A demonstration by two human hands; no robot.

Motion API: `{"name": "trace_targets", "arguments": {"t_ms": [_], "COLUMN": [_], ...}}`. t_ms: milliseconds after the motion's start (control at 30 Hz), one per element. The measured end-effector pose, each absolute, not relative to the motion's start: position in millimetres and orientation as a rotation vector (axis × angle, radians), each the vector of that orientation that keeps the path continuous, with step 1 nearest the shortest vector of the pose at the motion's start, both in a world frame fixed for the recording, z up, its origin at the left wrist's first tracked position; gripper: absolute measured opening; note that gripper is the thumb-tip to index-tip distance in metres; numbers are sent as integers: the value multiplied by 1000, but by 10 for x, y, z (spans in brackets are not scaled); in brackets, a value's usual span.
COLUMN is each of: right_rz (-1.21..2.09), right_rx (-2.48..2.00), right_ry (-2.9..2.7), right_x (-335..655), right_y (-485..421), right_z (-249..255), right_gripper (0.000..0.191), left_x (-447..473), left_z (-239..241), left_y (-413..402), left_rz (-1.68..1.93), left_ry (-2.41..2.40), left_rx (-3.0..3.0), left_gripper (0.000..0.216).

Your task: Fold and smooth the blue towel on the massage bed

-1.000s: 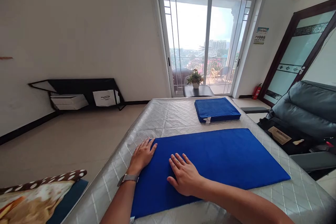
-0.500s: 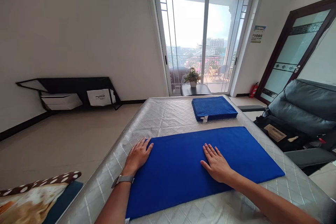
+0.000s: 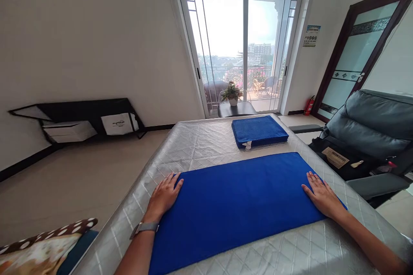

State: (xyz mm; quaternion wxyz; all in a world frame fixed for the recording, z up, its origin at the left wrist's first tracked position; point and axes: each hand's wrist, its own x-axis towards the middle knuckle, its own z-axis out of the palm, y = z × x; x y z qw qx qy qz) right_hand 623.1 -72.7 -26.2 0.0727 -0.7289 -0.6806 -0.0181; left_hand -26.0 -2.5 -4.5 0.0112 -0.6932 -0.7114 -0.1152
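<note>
A blue towel point(image 3: 238, 204) lies spread flat across a quilted, silvery mattress point(image 3: 180, 146). My left hand point(image 3: 164, 194) rests flat at the towel's left edge, fingers stretched out, a watch on its wrist. On the towel's right end lies my right hand point(image 3: 322, 195), palm down with fingers extended. Neither hand grips anything. Beyond the towel sits a folded stack of blue towels point(image 3: 260, 129), with a small white tag point(image 3: 247, 145) on its near side.
A dark armchair point(image 3: 380, 120) with a black bag on it stands at right. A potted plant point(image 3: 232, 92) is on a chair by the sliding glass door. A black rack point(image 3: 84, 111) with white boxes stands along the left wall. A patterned blanket point(image 3: 38, 245) shows at lower left.
My right hand has slid from the towel's middle to its right end. The left hand stays at the left edge. The view has shifted slightly.
</note>
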Motion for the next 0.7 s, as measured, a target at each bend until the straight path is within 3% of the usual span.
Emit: {"name": "trace_targets", "arguments": {"t_ms": [300,567,700], "right_rz": [-176,106,297], "right_rx": [-2296,-1721,-1425], "right_ry": [-1867,-2372,-2541], "right_x": [6382,4532,3488], "right_y": [-576,-467,-413], "right_z": [-190,372,445], "right_gripper": [90,73,75], "left_x": [-222,-215,-224], "left_z": [-30,-37,-51], "left_y": [-32,-33,-23], "left_rz": [-339,-345,-324], "left_ry": [-2234,-2222,-2203], "left_rx": [-2131,-2125,-2130], "left_gripper": [62,60,59]}}
